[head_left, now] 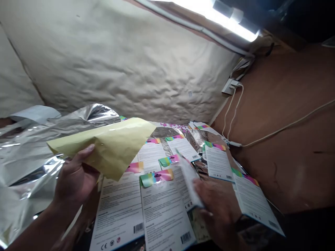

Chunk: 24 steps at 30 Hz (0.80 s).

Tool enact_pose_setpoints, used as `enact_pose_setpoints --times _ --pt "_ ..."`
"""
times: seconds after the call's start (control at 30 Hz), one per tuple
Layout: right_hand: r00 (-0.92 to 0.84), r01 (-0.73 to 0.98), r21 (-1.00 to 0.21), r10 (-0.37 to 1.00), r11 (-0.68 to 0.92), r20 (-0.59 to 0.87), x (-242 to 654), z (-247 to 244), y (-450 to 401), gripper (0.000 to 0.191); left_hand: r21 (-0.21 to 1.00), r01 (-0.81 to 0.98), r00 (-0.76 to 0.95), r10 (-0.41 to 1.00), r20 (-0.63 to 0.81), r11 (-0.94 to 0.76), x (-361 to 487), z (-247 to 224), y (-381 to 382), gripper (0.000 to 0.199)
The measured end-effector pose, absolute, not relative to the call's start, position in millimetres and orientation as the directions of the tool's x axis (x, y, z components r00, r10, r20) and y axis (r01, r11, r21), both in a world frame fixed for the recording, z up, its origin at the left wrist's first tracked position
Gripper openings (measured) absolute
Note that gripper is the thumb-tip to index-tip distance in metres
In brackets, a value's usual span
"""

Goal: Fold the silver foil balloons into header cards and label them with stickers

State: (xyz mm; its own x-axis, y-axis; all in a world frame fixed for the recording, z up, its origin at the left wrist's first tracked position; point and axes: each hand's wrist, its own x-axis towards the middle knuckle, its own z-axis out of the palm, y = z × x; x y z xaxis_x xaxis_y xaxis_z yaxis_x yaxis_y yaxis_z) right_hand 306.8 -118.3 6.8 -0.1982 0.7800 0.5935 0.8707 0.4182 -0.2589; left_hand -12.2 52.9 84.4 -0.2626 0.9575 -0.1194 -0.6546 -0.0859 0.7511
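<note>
Between the thumb and fingers of my left hand point(75, 174) is a yellow sheet point(112, 143), smooth and slightly curled, raised over the packets at the left. My right hand point(217, 205), blurred by motion, grips the edge of a white printed packet point(188, 179) that stands tilted, nearly edge-on. Below and between my hands lie several flat white packets point(164, 212) with printed text, barcodes and colourful hang-hole tops. Another such packet point(123, 209) lies partly beneath its neighbour, nearer my left hand.
Crumpled silver film point(31, 164) covers the left side. More packets point(218, 160) lie at the right near a brown wall point(293, 139). A power socket point(230, 86) with white cables point(277, 125) hangs there. Wrinkled pale sheeting point(131, 62) rises behind, under a tube light point(230, 24).
</note>
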Motion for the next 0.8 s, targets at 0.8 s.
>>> enact_pose_setpoints --times 0.8 --pt "-0.139 -0.162 -0.987 0.990 -0.003 0.020 206 73 74 0.109 0.778 -0.547 0.284 0.943 -0.174 0.308 -16 49 53 0.061"
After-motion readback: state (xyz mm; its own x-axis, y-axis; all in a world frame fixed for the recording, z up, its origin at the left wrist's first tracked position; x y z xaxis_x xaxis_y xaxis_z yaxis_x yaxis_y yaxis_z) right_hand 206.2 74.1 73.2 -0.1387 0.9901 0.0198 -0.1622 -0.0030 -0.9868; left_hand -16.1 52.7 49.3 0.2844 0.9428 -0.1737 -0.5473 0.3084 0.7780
